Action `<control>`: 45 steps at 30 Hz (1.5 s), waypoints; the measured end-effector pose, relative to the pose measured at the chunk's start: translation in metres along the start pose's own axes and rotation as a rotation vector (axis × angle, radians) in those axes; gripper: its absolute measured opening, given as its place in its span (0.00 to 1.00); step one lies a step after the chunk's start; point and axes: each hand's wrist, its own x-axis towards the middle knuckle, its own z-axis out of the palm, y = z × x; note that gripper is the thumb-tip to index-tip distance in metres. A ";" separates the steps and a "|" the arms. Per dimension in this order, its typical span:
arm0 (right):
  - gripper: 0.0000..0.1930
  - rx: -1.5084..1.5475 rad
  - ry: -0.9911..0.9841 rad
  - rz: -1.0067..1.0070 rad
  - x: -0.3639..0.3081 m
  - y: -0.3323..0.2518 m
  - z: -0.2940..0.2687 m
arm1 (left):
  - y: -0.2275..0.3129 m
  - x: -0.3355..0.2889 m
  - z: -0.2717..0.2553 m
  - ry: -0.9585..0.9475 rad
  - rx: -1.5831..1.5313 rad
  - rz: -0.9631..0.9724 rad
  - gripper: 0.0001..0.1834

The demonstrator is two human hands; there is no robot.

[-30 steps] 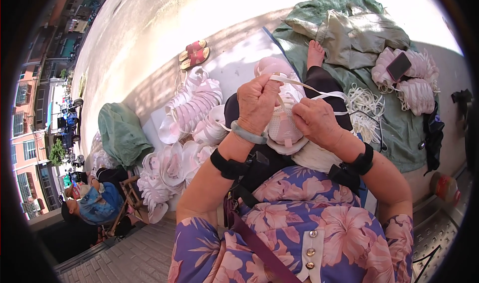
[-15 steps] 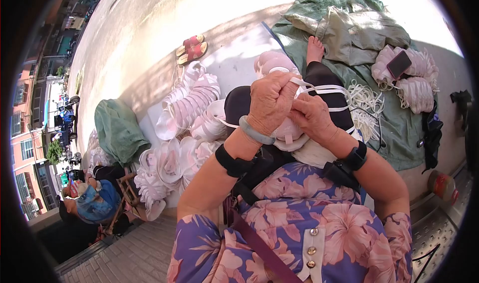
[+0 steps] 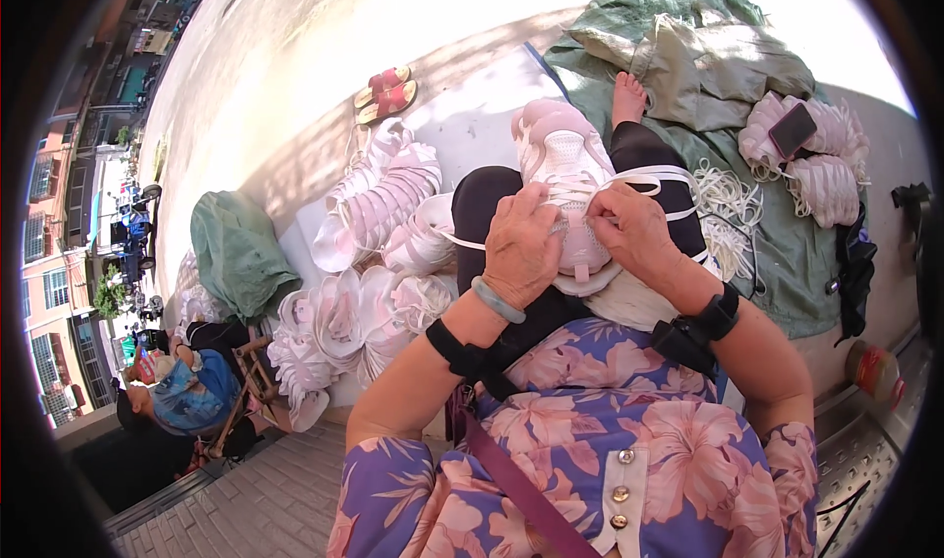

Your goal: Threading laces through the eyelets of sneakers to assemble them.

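A pink and white sneaker upper (image 3: 565,150) lies between my knees, its toe pointing away from me. White shoelace (image 3: 644,175) crosses its front and loops out to the right over my dark trouser leg. My left hand (image 3: 521,245) is closed on the left edge of the lacing, with the thumb side by the tongue. Opposite it, my right hand (image 3: 637,234) pinches the lace at the right row of eyelets. The fingertips of both hands are partly hidden.
Nested stacks of similar uppers (image 3: 388,199) lie to the left. A tangle of white laces (image 3: 728,209) rests on the green sheet (image 3: 792,283). A phone (image 3: 792,130) sits on bundled uppers at right. Red sandals (image 3: 386,96) stand ahead. A seated person (image 3: 197,396) is at far left.
Both hands have come down from above the upper, and the left has moved toward me onto its left edge. The laced front, hidden before, now shows.
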 end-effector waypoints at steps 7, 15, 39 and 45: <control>0.04 0.061 -0.007 0.048 0.003 0.008 0.007 | -0.003 0.000 0.012 0.010 -0.077 -0.042 0.07; 0.05 0.211 -0.018 0.123 -0.004 0.006 -0.013 | -0.008 0.002 -0.002 0.033 -0.036 -0.014 0.05; 0.04 -0.489 0.192 -0.548 0.013 -0.006 -0.020 | -0.023 -0.003 -0.015 -0.076 0.208 0.135 0.15; 0.04 -0.163 -0.037 -0.336 0.021 -0.016 -0.035 | -0.021 -0.003 -0.010 -0.158 0.295 0.087 0.09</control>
